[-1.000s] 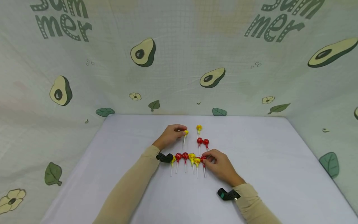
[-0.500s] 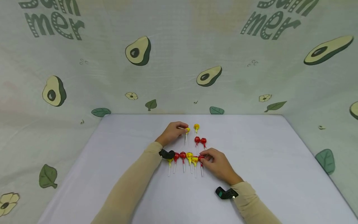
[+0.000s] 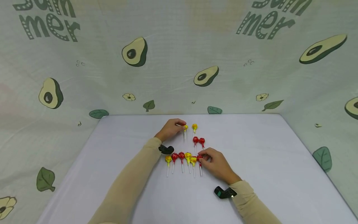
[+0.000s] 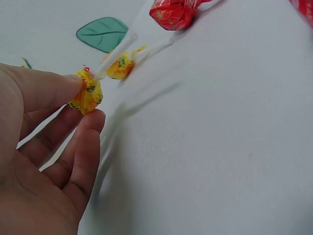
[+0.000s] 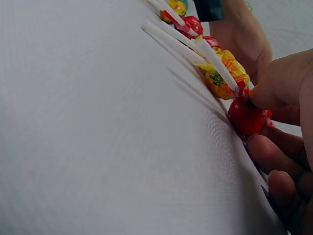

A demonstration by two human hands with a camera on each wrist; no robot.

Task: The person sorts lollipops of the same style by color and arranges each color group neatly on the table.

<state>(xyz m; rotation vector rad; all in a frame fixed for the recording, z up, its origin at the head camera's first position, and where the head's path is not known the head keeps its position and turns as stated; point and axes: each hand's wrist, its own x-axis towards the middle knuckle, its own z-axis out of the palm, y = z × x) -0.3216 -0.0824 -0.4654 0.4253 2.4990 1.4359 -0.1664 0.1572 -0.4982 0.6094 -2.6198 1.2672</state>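
Since half a second ago, the person's left hand has moved a little farther from the body, bringing its round, yellow-wrapped lollipop on a white stick about level with the far yellow lollipop; the right hand has hardly stirred. From where I stand, a pale cloth backdrop printed with avocados and leaves hangs behind a table covered in white. Beige sleeves reach in over it, with a black band at the left wrist.

By my reckoning most of the setting-out is done: a near row of six red and yellow lollipops lies side by side, two red-wrapped lollipops lie beyond, and the far yellow one past those. Only the left hand's lollipop seems not yet laid down; judging by its shadow, it's just off the cloth.

Left thumb and fingertips pinch that lollipop's head, its stick pointing back toward the person, just left of the far one and not touching it. Right thumb and fingers grip the red-wrapped lollipop at the row's right end, beside a yellow one.
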